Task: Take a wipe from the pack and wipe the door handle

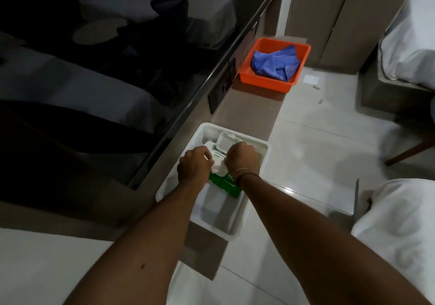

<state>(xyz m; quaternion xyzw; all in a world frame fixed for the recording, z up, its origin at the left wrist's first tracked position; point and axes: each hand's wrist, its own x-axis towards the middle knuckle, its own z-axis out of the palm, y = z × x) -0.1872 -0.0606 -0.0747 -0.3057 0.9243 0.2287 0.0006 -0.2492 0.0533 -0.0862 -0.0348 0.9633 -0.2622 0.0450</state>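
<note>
While both my forearms reach up from the bottom of the frame, my left hand (193,164) rests on the green plastic wipe pack (226,184), pinning it down, its fingers curled against the pack's near-left side. My right hand (242,157) is bunched over the opening, fingers pinched on the crumpled white wipe (219,167) that pokes out between my two hands. A thin bangle and a dark band sit on that wrist. The pack lies in the shallow white plastic tray (263,149) just below the centre of the frame, on a narrow brown ledge (247,114), with its white hinged flip lid (227,143) standing open just beyond my knuckles.

I judge this to be the first step: drawing a wipe free. Next I should pull steadily upward while the left hand keeps the pack from lifting, so that one sheet separates cleanly, then carry it to the door handle, which I cannot see here.

Farther along the ledge, in the upper middle of the frame, an orange plastic bin (249,78) holds a crumpled blue cloth (275,63). Pale cupboard doors (329,17) stand beyond it at the top.

No brand or writing on the pack is legible; it is too small and partly covered.
</note>
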